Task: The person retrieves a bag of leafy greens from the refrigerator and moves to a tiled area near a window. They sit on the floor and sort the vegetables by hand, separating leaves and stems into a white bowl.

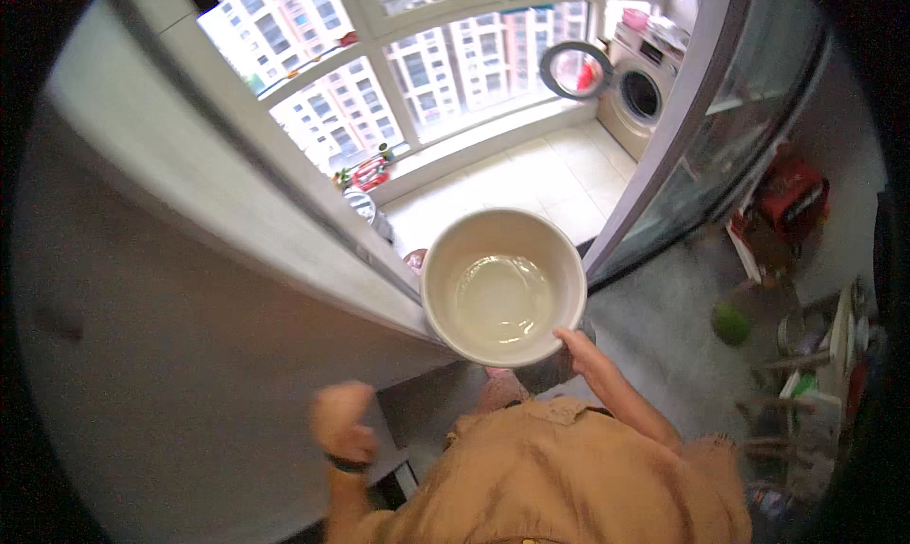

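A round cream-coloured basin (437, 288) is held out before my body. Its inside faces up, and bright glints ring the bottom; whether shallow water lies there I cannot tell. My right hand (581, 352) grips the near right rim, thumb over the edge and fingers hidden beneath. Off to the left, apart from the basin, my left hand (345, 423) is raised beside a pale wall, blurred, its fingers seemingly curled, with no object visible in it. A dark band circles that wrist.
Beyond a doorway with a sliding glass door (711, 139) lies a tiled balcony floor (526, 167). A front-loading washing machine (633, 96) has its round door (576, 71) swung out. A narrow door frame (355, 249) borders the left. A green ball-like object (730, 324) and clutter lie right.
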A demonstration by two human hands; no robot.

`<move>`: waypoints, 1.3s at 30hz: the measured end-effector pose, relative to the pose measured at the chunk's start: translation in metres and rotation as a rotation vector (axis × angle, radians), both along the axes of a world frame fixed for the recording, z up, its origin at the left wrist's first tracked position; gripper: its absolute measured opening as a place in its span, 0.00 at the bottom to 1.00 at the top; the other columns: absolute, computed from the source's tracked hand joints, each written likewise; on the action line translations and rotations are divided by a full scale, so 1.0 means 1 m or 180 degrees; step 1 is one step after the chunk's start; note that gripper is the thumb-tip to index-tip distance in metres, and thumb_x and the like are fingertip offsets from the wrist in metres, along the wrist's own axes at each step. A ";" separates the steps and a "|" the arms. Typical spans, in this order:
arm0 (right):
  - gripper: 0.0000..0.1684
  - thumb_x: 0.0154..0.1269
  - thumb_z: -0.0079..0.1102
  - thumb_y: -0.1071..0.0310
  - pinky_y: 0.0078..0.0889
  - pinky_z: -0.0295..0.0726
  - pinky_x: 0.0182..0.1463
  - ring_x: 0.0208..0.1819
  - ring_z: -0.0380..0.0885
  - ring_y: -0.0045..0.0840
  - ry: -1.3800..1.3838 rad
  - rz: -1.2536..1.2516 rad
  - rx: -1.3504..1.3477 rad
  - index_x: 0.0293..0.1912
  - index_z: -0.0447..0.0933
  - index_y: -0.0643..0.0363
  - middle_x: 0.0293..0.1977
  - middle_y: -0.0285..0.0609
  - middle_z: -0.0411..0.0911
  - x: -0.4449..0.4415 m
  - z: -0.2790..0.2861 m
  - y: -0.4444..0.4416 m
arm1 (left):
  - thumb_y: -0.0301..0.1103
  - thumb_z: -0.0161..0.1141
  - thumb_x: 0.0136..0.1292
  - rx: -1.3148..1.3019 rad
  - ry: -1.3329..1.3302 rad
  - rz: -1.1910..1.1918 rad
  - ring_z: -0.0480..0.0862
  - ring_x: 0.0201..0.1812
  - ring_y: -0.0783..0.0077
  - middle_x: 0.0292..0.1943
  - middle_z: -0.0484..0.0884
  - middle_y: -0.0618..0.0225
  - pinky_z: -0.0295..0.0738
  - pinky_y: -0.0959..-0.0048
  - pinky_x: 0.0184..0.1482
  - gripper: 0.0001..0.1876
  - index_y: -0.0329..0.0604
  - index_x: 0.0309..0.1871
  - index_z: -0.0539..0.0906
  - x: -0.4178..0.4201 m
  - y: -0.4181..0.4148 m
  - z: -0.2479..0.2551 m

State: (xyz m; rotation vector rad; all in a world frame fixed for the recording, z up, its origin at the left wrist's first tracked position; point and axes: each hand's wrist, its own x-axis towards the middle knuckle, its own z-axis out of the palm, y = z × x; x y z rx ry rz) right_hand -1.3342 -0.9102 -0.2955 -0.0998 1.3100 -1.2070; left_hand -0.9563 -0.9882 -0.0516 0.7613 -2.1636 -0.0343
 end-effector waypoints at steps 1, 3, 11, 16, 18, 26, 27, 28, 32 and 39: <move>0.18 0.54 0.52 0.61 0.22 0.70 0.29 0.26 0.71 0.20 0.0025 -0.0129 -0.0044 0.43 0.71 0.62 0.30 0.37 0.74 0.013 0.020 -0.024 | 0.45 0.44 0.63 0.0252 -0.0150 -0.0418 0.79 0.36 0.63 0.32 0.80 0.58 0.71 0.63 0.39 0.19 0.38 0.35 0.79 -0.023 -0.002 -0.005; 0.19 0.55 0.50 0.58 0.21 0.69 0.27 0.28 0.70 0.20 0.0342 0.0058 0.0521 0.43 0.72 0.60 0.30 0.35 0.74 -0.002 0.012 -0.046 | 0.35 0.52 0.58 0.1164 -0.0312 -0.0742 0.79 0.37 0.63 0.33 0.79 0.56 0.71 0.69 0.39 0.11 0.37 0.36 0.78 -0.071 -0.026 -0.008; 0.15 0.54 0.51 0.56 0.18 0.68 0.24 0.26 0.64 0.16 0.0184 -0.0171 0.0487 0.40 0.68 0.51 0.28 0.31 0.66 -0.014 0.037 -0.162 | 0.26 0.49 0.61 0.5127 0.1224 -0.1695 0.74 0.45 0.75 0.44 0.75 0.64 0.67 0.77 0.50 0.15 0.34 0.51 0.70 -0.135 -0.073 -0.061; 0.16 0.52 0.53 0.56 0.20 0.67 0.23 0.26 0.64 0.18 0.0097 -0.0409 0.0575 0.40 0.68 0.53 0.27 0.33 0.65 -0.048 0.010 -0.226 | 0.26 0.49 0.61 0.5381 0.0729 -0.1976 0.72 0.49 0.74 0.49 0.73 0.63 0.64 0.75 0.54 0.18 0.34 0.55 0.66 -0.153 -0.099 -0.074; 0.16 0.52 0.53 0.56 0.22 0.67 0.23 0.26 0.64 0.19 0.0162 -0.0580 0.0571 0.39 0.68 0.53 0.26 0.33 0.65 -0.059 0.002 -0.248 | 0.26 0.51 0.60 0.5320 0.0783 -0.1696 0.73 0.49 0.74 0.47 0.74 0.63 0.65 0.75 0.53 0.18 0.35 0.55 0.67 -0.162 -0.110 -0.066; 0.15 0.50 0.55 0.57 0.24 0.65 0.27 0.26 0.62 0.20 -0.0002 -0.0620 0.0864 0.37 0.67 0.50 0.26 0.33 0.63 -0.147 -0.037 -0.328 | 0.25 0.48 0.62 0.5013 0.2151 0.0097 0.74 0.40 0.81 0.41 0.77 0.67 0.68 0.83 0.40 0.12 0.38 0.50 0.71 -0.222 -0.169 -0.064; 0.15 0.50 0.55 0.57 0.24 0.65 0.27 0.26 0.62 0.20 -0.0046 -0.0642 0.0842 0.37 0.67 0.50 0.26 0.33 0.63 -0.159 -0.040 -0.338 | 0.25 0.48 0.63 0.4885 0.2134 0.0262 0.74 0.40 0.81 0.40 0.77 0.67 0.68 0.83 0.40 0.12 0.38 0.50 0.71 -0.227 -0.182 -0.061; 0.15 0.49 0.55 0.57 0.24 0.65 0.27 0.26 0.62 0.20 -0.0089 -0.0666 0.0823 0.37 0.67 0.50 0.26 0.33 0.63 -0.170 -0.042 -0.346 | 0.26 0.48 0.63 0.4760 0.2112 0.0426 0.74 0.40 0.81 0.40 0.77 0.67 0.68 0.83 0.40 0.12 0.38 0.50 0.71 -0.235 -0.194 -0.059; 0.22 0.46 0.60 0.58 0.27 0.69 0.32 0.33 0.63 0.25 -0.0221 -0.0758 0.1087 0.41 0.65 0.50 0.31 0.38 0.63 -0.228 -0.069 -0.373 | 0.30 0.46 0.64 0.4558 0.2397 0.0581 0.75 0.43 0.75 0.40 0.77 0.65 0.68 0.76 0.47 0.12 0.39 0.50 0.71 -0.274 -0.234 -0.063; 0.15 0.49 0.58 0.59 0.23 0.67 0.20 0.21 0.63 0.23 0.0061 -0.0844 0.1078 0.35 0.66 0.53 0.23 0.37 0.62 -0.294 -0.082 -0.430 | 0.26 0.46 0.63 0.4696 0.2383 0.0402 0.74 0.43 0.77 0.41 0.76 0.66 0.68 0.78 0.46 0.13 0.38 0.51 0.69 -0.335 -0.314 -0.061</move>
